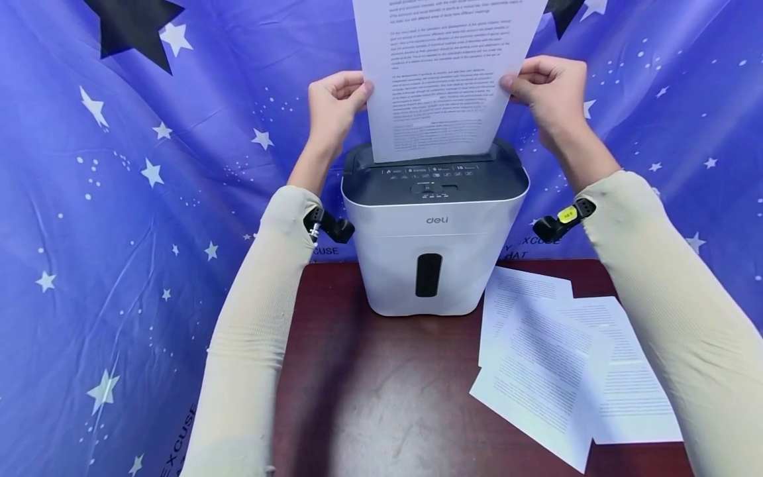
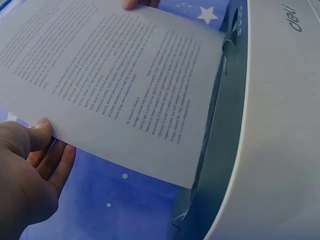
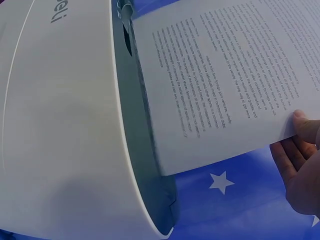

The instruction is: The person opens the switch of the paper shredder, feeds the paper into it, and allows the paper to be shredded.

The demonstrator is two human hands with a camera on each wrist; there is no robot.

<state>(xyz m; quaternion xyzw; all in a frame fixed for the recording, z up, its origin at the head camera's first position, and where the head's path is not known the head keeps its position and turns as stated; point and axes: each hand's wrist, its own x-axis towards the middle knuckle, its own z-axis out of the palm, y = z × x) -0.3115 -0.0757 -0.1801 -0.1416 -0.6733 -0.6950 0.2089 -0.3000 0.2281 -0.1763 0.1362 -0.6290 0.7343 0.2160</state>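
Observation:
A printed sheet of paper (image 1: 441,86) stands upright over the paper shredder (image 1: 438,245), its lower edge at the slot in the dark top. My left hand (image 1: 336,106) pinches the sheet's left edge between thumb and fingers. On the opposite edge, my right hand (image 1: 554,89) pinches it the same way. In the left wrist view the sheet (image 2: 115,75) meets the dark top along the slot; how deep it sits inside cannot be told. The right wrist view shows the right thumb on the printed face of the sheet (image 3: 225,85).
Several printed sheets (image 1: 548,364) lie overlapping on the dark red table (image 1: 381,397), right of the shredder and partly under the right forearm. A blue curtain with white stars (image 1: 149,265) hangs behind and at the sides. A black wrist camera (image 1: 560,222) sticks out from the right sleeve.

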